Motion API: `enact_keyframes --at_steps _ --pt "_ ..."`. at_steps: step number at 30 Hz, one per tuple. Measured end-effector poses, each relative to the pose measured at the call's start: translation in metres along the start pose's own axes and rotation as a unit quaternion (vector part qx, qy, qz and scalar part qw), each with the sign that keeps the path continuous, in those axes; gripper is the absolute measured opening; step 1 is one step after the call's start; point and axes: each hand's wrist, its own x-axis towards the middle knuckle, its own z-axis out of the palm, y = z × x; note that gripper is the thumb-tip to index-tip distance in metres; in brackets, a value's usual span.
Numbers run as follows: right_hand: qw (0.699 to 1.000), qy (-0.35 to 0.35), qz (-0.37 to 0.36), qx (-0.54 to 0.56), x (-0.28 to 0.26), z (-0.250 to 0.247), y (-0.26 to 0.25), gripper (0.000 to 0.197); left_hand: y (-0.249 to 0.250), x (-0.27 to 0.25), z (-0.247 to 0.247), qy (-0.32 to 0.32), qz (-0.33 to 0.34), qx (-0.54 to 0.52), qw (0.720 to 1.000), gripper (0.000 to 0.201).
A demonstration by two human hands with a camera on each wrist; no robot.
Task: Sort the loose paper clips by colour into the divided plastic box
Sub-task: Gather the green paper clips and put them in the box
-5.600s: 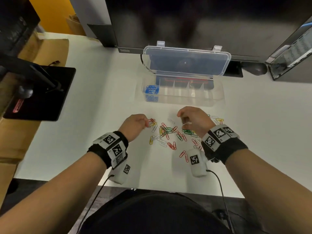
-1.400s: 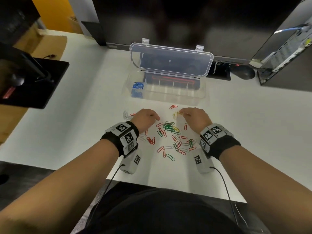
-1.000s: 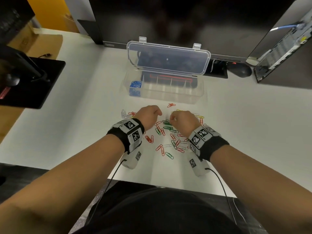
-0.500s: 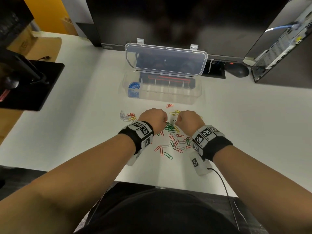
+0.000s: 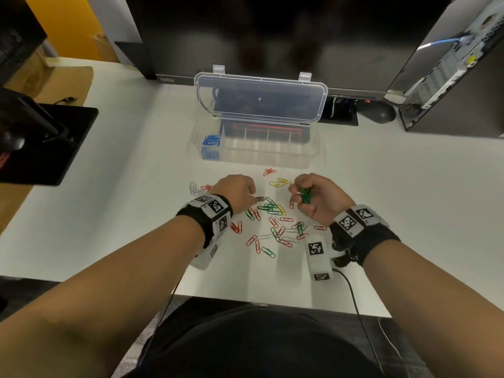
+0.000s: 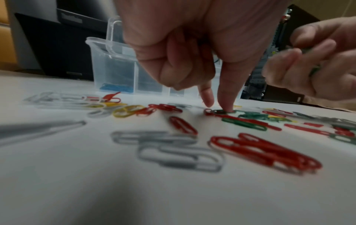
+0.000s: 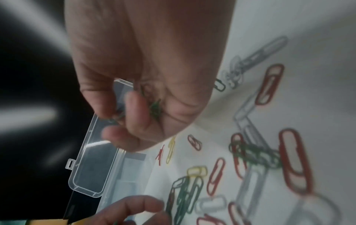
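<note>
Loose red, green, yellow and white paper clips (image 5: 272, 214) lie scattered on the white desk in front of the clear divided box (image 5: 300, 154), whose lid (image 5: 259, 99) stands open. Blue clips (image 5: 211, 140) fill its leftmost compartment. My right hand (image 5: 319, 197) is turned up and grips a bunch of green clips (image 5: 305, 196), also seen in the right wrist view as green clips (image 7: 155, 109). My left hand (image 5: 240, 190) reaches down at the pile's left side. Its straight fingertip (image 6: 228, 106) presses a green clip (image 6: 221, 112) flat on the desk.
A dark monitor (image 5: 272, 36) stands right behind the box, a computer case (image 5: 450, 77) at the back right, and a black stand base (image 5: 41, 145) at the left. A small heap of white, red and yellow clips (image 6: 92, 105) lies left of my left hand.
My right hand has rolled palm-up a little to the right, so the green clips in it show. My left hand has stayed at the pile with its fingertips down on a clip.
</note>
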Motion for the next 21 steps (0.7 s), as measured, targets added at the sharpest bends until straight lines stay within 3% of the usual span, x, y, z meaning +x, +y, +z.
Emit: enact_keyframes --at_steps 3,5,6,7,10,11,13,15,17,19,21 --pt "0.999 -0.005 -0.003 0.046 0.002 0.006 0.003 0.021 0.007 0.002 0.003 -0.013 0.005 0.025 1.0 0.02" --pt "0.998 0.051 -0.006 -0.044 0.007 0.014 0.005 0.014 0.007 0.004 0.002 -0.017 -0.001 0.014 1.0 0.019" --pt "0.984 0.091 -0.018 -0.15 0.01 0.018 0.007 0.01 0.005 0.005 0.002 -0.017 -0.003 0.005 1.0 0.018" --pt "0.949 0.125 -0.038 -0.287 0.012 0.021 0.01 0.01 0.003 0.005 0.001 -0.018 -0.005 0.0 1.0 0.018" --pt "0.755 0.162 -0.1 -0.628 0.019 0.033 0.022 0.026 -0.002 0.008 -0.001 -0.026 -0.005 -0.023 0.999 0.017" --pt "0.708 0.161 -0.1 -0.68 0.02 0.037 0.024 0.027 -0.003 0.008 -0.003 -0.028 -0.005 -0.042 0.999 0.018" --pt "0.653 0.158 -0.086 -0.736 0.025 0.044 0.026 0.023 -0.006 0.008 -0.007 -0.029 -0.007 -0.108 0.994 0.019" --pt "0.641 0.152 -0.071 -0.749 0.029 0.048 0.024 0.018 -0.007 0.006 -0.014 -0.035 -0.019 -0.186 0.982 0.019" --pt "0.658 0.146 -0.06 -0.736 0.032 0.049 0.02 0.01 -0.009 0.003 -0.021 -0.041 -0.038 -0.227 0.972 0.02" --pt "0.685 0.136 -0.044 -0.714 0.033 0.046 0.014 0.015 -0.011 0.002 -0.028 -0.043 -0.045 -0.237 0.969 0.018" --pt "0.75 0.123 -0.027 -0.65 0.031 0.04 0.007 0.027 -0.017 0.0 -0.035 -0.054 -0.061 -0.265 0.961 0.01"
